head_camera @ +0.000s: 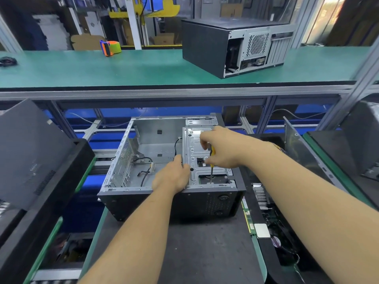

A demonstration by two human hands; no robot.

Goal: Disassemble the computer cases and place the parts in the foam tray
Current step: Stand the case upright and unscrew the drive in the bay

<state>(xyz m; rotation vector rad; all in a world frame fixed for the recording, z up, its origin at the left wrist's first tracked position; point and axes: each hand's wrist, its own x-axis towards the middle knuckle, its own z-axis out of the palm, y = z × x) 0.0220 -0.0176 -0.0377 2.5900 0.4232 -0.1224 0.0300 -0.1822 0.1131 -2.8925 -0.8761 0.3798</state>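
Green benching framed the open computer case (164,165) lying before me, where my left hand (172,177) gripped the drive cage (205,160) edge while my right hand (221,150) held a yellow-handled screwdriver (212,160) upright on it.

Up on the green shelf (82,66) an orange tape dispenser (110,47) stands left of centre, a dark coil of cable (7,61) lies at the far left edge, and cardboard boxes (87,42) sit behind.
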